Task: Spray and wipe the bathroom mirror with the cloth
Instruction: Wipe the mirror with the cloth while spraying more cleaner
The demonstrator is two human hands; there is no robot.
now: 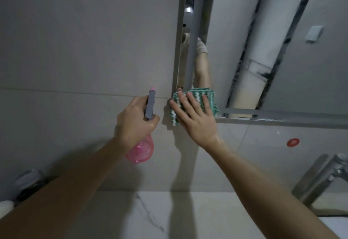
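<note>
The mirror (273, 41) fills the upper right, framed in grey, and reflects my arm. A folded green-and-white cloth (208, 96) lies flat over the mirror's lower left corner. My right hand (195, 118) presses it there with straight, spread fingers. Just left of it, my left hand (134, 121) grips the neck of a pink spray bottle (142, 149) with a grey trigger head, its nozzle pointing up along the tiled wall.
A chrome tap (323, 180) stands at the lower right. A white marble counter (150, 216) runs along the bottom. A dark round object (28, 182) sits at the lower left by the wall. A red round sticker (293, 142) is on the tile under the mirror.
</note>
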